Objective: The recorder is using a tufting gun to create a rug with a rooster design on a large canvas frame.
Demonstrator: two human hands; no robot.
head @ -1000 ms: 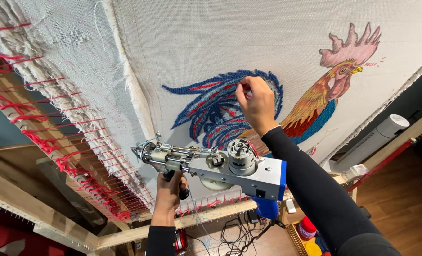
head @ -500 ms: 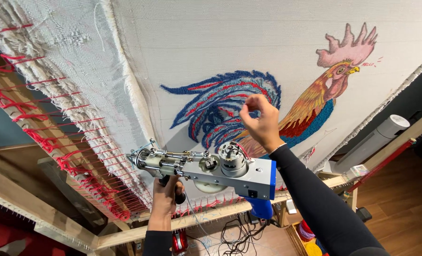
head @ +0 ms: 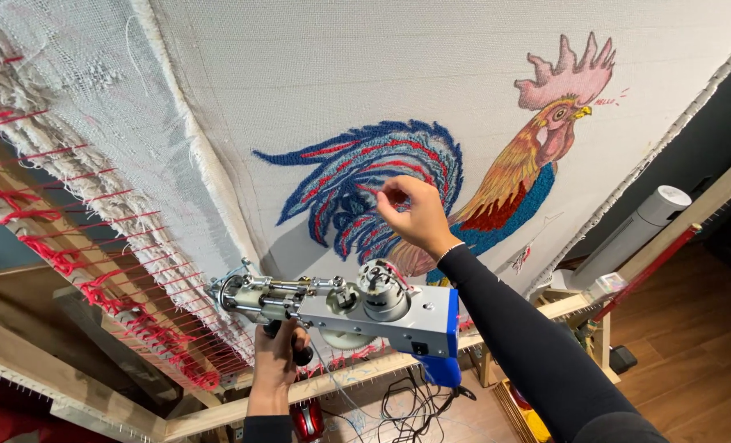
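Tufting gun (head: pixel 357 308) sits low in the middle of the view, just left of the person's right forearm and directly above the left hand (head: pixel 279 353). That hand is closed tight around the gun's dark lower grip, fingers wrapped, knuckles toward us. The gun's metal nose points left, toward the frame (head: pixel 70 385); its blue rear end lies against the black sleeve.

Up and to the right of the gun, the right hand (head: pixel 415 215) is raised to the cloth (head: pixel 365 74). Its fingers are curled in loosely, thumb and forefinger drawn together at a spot on the rooster (head: pixel 464 180), in the blue and red tail loops. Whether they pinch a strand there or only press the pile, I cannot tell; the fingertips hide it.

Beyond that hand, to the right, the rooster's orange neck, pink comb and blue breast run across the white cloth. To the left of the left hand, red yarn (head: pixel 95 287) laces the cloth's edge to the wooden frame in a long slanted row. Below the left hand hang thin cords (head: pixel 398 406). Right of the right arm stands a white cylinder (head: pixel 640 226), leaning beside a wooden beam, with dark wood floor (head: pixel 694 361) under it.
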